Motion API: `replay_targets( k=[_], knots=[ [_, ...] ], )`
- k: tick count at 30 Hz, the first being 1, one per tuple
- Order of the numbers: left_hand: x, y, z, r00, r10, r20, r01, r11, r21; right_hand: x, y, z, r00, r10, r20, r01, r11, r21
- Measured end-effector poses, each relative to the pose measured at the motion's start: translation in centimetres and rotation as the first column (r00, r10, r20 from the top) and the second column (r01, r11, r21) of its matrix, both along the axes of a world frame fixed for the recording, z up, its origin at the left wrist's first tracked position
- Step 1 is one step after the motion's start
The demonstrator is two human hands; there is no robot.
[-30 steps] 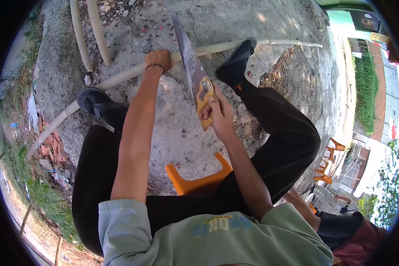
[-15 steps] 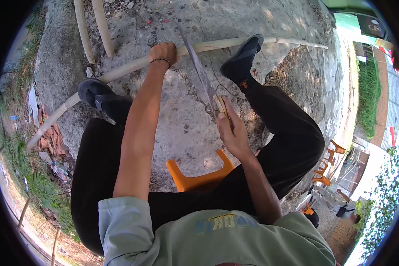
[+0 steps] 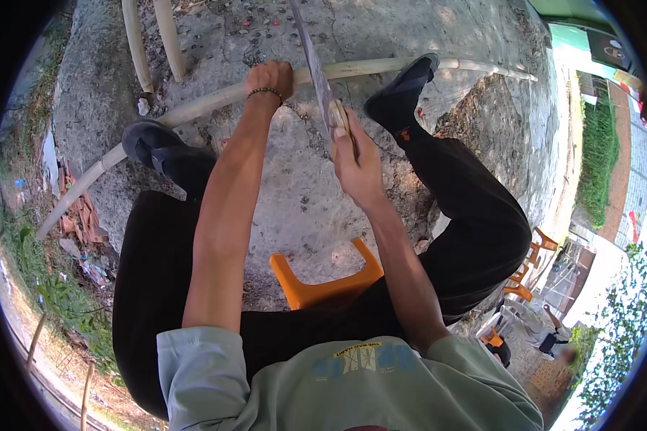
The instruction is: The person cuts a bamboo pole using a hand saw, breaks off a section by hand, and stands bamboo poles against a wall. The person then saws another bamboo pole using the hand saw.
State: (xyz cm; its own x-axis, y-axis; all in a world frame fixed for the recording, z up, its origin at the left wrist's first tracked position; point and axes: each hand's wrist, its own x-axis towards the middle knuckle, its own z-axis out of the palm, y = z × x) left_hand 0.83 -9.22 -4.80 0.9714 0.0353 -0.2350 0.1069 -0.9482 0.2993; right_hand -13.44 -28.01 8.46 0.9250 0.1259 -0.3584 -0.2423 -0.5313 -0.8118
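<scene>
A long pale bamboo pole (image 3: 205,106) lies across the concrete in front of me, touching both of my dark shoes. My left hand (image 3: 269,80), with a beaded bracelet at the wrist, is closed around the pole between the feet. Just right of it, the blade of a handsaw (image 3: 315,70) crosses over the pole. My right hand (image 3: 356,161) grips the saw's wooden handle on my side of the pole. The blade's tip runs out of the top of the view. Whether the teeth touch the pole, I cannot tell.
Two more bamboo poles (image 3: 170,43) stand out from the top left. An orange plastic stool (image 3: 327,289) is beneath me. Broken bricks (image 3: 86,215) and plants lie to the left. Orange chairs (image 3: 541,244) and a person (image 3: 532,327) are at the far right.
My right hand and the saw have moved forward and slightly left, so more of the blade lies beyond the pole. The left hand still holds the pole in the same place.
</scene>
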Motion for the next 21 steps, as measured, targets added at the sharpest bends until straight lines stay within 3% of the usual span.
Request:
replay_targets(
  k=[3,5,6,8,12,14,17,19,21],
  knots=[
    [-0.4,0.7,0.2,0.999,-0.022,-0.049,0.022,1.000,-0.014,3.4,1.8,-0.2,0.995,0.075,0.069,-0.080,0.995,0.066],
    [-1.1,2.0,0.7,0.997,-0.026,-0.074,0.025,1.000,-0.009,-0.2,-0.6,2.2,0.984,-0.053,-0.172,0.078,0.987,0.143],
    [-0.7,2.2,1.2,0.996,0.000,-0.086,0.001,1.000,0.012,-1.1,-1.0,1.9,0.987,-0.031,-0.156,0.054,0.989,0.141],
    [-0.9,0.6,1.6,0.996,-0.017,-0.087,0.018,1.000,0.009,-5.1,-2.9,1.3,0.997,-0.039,0.062,0.040,0.999,-0.021],
    [-2.3,0.6,-0.1,0.998,-0.005,-0.060,0.007,1.000,0.017,-0.3,1.8,-0.6,0.999,0.013,0.050,-0.015,0.999,0.031],
    [-1.6,1.0,-0.1,0.999,0.027,0.024,-0.027,1.000,0.009,1.3,2.5,-1.1,0.990,0.053,0.127,-0.058,0.998,0.029],
    [-0.5,1.2,-1.4,0.999,0.018,-0.043,-0.018,1.000,0.006,-1.9,-0.1,3.3,0.998,0.042,-0.052,-0.041,0.999,0.025],
    [-0.6,0.1,-1.2,0.999,0.046,0.008,-0.045,0.998,-0.053,-3.8,-2.1,2.9,1.000,-0.005,-0.010,0.005,1.000,0.016],
    [-1.7,0.8,-2.0,0.992,0.051,0.115,-0.052,0.999,0.010,-5.7,-0.7,0.9,0.998,-0.061,-0.029,0.063,0.995,0.082]
  ],
)
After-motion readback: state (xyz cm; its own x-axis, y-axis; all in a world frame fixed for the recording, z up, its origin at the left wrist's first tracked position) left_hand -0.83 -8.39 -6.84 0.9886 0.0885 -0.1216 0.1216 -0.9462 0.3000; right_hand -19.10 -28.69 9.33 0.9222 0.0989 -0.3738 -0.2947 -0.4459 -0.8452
